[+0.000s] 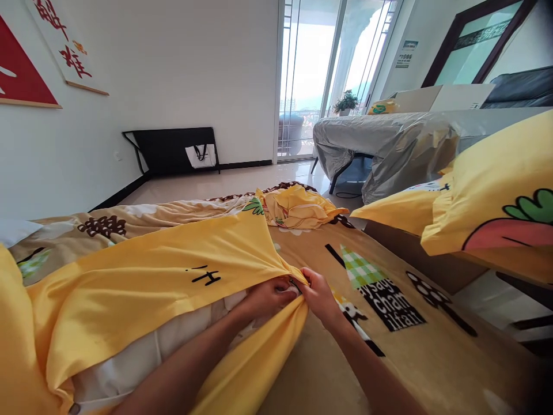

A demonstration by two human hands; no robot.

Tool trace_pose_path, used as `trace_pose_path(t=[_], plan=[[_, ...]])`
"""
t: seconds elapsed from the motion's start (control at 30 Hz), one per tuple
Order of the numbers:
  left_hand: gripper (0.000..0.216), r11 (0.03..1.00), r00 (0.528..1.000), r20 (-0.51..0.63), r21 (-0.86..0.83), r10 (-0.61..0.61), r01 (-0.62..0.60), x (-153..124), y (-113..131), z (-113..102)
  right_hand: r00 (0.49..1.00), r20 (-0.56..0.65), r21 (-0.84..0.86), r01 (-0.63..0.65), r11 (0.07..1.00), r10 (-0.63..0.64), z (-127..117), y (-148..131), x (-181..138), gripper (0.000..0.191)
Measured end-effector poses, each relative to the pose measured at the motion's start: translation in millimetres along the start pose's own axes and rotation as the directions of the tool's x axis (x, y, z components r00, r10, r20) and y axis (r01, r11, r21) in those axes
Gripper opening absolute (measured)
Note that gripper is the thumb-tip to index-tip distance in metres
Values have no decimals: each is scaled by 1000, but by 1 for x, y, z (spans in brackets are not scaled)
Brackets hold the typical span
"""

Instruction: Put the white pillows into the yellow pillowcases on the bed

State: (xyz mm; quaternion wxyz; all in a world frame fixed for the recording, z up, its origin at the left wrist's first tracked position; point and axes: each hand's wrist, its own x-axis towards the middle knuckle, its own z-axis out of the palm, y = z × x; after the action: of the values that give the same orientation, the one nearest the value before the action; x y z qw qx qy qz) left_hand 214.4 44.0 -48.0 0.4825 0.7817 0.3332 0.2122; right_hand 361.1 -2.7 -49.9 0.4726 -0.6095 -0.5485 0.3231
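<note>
A yellow duvet cover (pixel 147 276) lies across the bed in front of me, with a white quilt (pixel 129 363) showing through its open slit. My left hand (pixel 265 297) pinches the cover's edge at the end of the opening. My right hand (pixel 317 294) grips the same spot from the right, fingers closed on the fabric. Both hands meet at the gathered corner, where something small between the fingertips is too hidden to name.
A tan printed bedsheet (pixel 415 351) covers the bed to the right. A crumpled yellow pillowcase (pixel 298 210) lies at the far end. Yellow pillows (pixel 496 184) sit on the right. Beyond stand a plastic-covered table (pixel 389 138), a black folded table (pixel 173 150) and a glass balcony door (pixel 311 75).
</note>
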Motion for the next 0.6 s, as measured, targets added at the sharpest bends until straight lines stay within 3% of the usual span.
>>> trace_pose_path(t=[0.3, 0.6], plan=[[20, 1000, 994, -107, -14, 12, -13, -3, 13, 12, 997, 67, -1, 22, 1000, -22, -5, -5, -1, 29], [25, 987, 977, -210, 146, -34, 66, 12, 0, 23, 997, 80, -41, 21, 999, -17, -6, 1, -2, 24]])
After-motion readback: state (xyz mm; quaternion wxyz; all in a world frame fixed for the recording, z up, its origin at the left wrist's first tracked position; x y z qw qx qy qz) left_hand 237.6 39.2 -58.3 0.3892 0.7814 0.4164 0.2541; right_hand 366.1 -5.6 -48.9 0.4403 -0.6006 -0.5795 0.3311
